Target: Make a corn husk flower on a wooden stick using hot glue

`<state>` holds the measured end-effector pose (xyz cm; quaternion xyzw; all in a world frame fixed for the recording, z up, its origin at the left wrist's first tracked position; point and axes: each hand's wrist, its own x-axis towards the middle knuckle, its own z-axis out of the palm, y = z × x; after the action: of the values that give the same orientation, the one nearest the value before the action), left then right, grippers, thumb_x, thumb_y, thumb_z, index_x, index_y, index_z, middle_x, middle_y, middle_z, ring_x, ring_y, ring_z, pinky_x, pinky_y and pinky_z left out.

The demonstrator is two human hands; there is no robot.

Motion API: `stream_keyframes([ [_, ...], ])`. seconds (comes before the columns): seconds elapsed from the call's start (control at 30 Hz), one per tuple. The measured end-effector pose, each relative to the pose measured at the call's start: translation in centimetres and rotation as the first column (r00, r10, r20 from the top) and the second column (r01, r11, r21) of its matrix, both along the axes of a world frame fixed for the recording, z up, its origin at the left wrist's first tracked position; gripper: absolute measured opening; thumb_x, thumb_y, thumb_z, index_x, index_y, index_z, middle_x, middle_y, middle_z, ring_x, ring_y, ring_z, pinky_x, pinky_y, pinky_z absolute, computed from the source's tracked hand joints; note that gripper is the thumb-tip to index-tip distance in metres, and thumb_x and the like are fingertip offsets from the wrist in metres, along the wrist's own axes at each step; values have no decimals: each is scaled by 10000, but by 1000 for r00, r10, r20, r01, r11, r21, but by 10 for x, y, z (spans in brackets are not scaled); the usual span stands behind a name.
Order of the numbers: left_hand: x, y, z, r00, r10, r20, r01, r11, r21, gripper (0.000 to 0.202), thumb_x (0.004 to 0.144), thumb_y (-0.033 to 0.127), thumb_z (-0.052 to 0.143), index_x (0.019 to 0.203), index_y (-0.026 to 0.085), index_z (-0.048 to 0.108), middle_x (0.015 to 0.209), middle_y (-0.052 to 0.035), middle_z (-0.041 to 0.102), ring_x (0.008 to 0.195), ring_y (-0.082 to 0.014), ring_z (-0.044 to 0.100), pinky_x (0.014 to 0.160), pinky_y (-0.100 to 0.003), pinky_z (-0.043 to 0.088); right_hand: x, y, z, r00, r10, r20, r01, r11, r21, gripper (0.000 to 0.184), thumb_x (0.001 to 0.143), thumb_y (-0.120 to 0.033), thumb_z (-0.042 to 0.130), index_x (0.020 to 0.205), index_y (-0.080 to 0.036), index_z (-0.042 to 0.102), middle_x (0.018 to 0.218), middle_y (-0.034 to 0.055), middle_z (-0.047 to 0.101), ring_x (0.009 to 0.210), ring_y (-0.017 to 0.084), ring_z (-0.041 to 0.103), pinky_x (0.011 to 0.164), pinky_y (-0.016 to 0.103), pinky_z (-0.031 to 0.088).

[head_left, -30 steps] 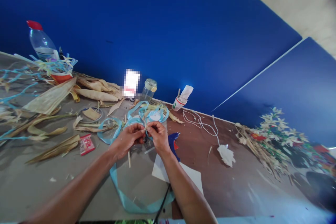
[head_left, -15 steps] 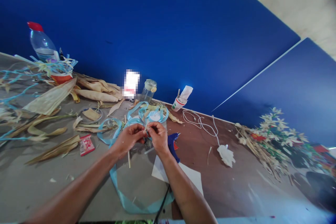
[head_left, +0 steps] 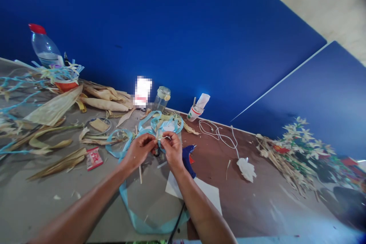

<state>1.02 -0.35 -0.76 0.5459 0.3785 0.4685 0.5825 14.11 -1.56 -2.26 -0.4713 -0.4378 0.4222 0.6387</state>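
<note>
My left hand point(head_left: 142, 150) and my right hand point(head_left: 172, 147) meet over the middle of the table. Both are closed, thumb against fingers, pinching a small pale piece between them that is too small to name. Light blue ribbon point(head_left: 117, 137) lies in loops behind and left of my hands, and a long length of it curves toward the table's front. A blue glue gun point(head_left: 188, 159) lies just right of my right wrist, partly hidden by it. Under my right forearm is a white sheet of paper point(head_left: 208, 192). A thin pale stick point(head_left: 140, 174) lies beneath my left hand.
Dried corn husks point(head_left: 105, 103) and a red snack packet point(head_left: 94, 158) lie on the left, near a red-capped bottle point(head_left: 45, 47). At the back stand a clear jar point(head_left: 162, 98) and a paper cup point(head_left: 195, 113). A white cable point(head_left: 219, 134) and white flowers point(head_left: 304, 141) are on the right.
My fingertips have shifted slightly around the small pale piece, and the left fingers have turned a little. Everything else looks the same.
</note>
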Motion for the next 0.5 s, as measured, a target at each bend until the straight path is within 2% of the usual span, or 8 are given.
stream_keyframes([
  [0.1, -3, 0, -1, 984, 110, -142, -97, 991, 94, 173, 745, 350, 581, 727, 178, 582, 577, 34, 573, 520, -121, 538, 513, -223, 396, -1, -1, -4, 997, -76, -16, 76, 997, -31, 159, 680, -273, 669, 796, -186, 604, 648, -58, 543, 530, 64, 440, 533, 204, 355],
  [0.17, -5, 0, -1, 948, 183, -262, -134, 972, 195, 149, 762, 327, 560, 742, 184, 595, 616, 22, 601, 556, -131, 557, 536, -225, 401, -4, -3, -4, 1000, -25, -16, 25, 999, -48, 138, 688, -291, 671, 735, -175, 615, 628, -54, 535, 542, 67, 434, 541, 205, 350],
  [0.3, -8, -1, 0, 881, 254, -400, -103, 926, 362, 137, 793, 290, 527, 752, 191, 611, 651, 7, 633, 606, -141, 576, 588, -233, 411, -11, -7, 2, 995, 47, -83, -53, 996, -77, 171, 677, -323, 685, 695, -165, 624, 584, -55, 519, 514, 65, 405, 515, 205, 321],
  [0.5, -7, -2, -4, 856, 276, -437, -54, 889, 455, 161, 823, 276, 496, 765, 188, 618, 695, -1, 647, 629, -140, 575, 614, -239, 421, -15, -7, 8, 971, 34, -237, -67, 989, -131, 227, 658, -371, 701, 686, -158, 625, 538, -49, 522, 468, 63, 403, 485, 203, 315],
])
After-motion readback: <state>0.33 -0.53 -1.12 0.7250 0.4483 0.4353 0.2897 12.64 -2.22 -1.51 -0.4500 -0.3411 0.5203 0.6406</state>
